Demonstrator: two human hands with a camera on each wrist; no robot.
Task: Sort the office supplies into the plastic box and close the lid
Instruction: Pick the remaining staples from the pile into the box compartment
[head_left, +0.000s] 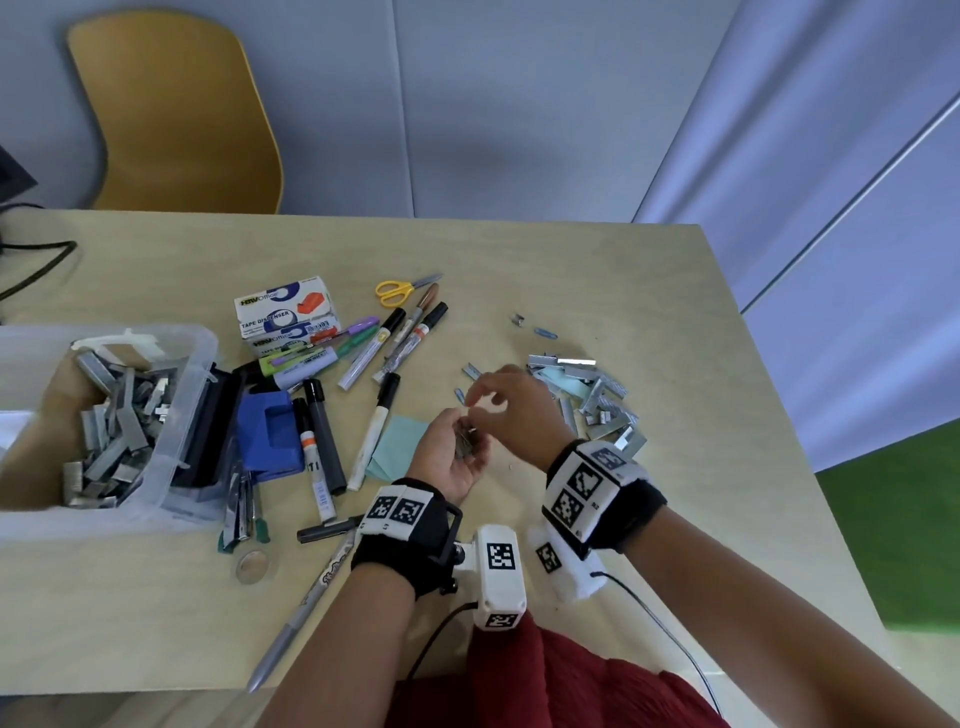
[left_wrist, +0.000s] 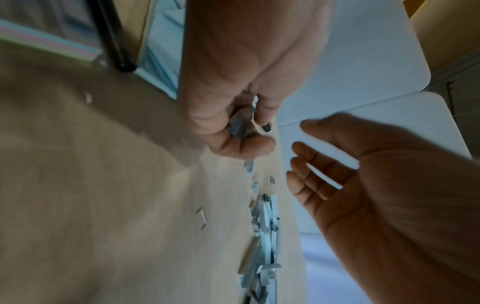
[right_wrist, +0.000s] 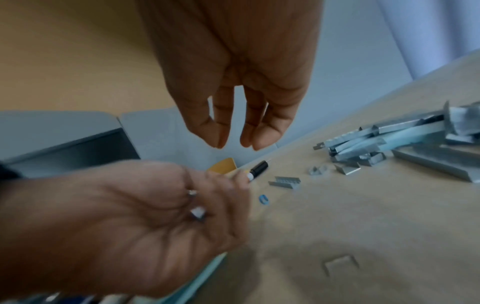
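The left hand (head_left: 451, 453), palm up and cupped around a small bunch of staples (head_left: 466, 445), hovered well right of the plastic box (head_left: 192, 364), while the right hand (head_left: 511, 402), fingers loose and empty, hung directly over it, nearer the staple pile (head_left: 597, 400).

My plastic box (head_left: 200, 364) sits at the left of the table (head_left: 597, 270), with staples in it. The pens (head_left: 384, 338) lie in the middle. The staple pile (head_left: 597, 395) lies at the right, behind my right hand (head_left: 514, 410).
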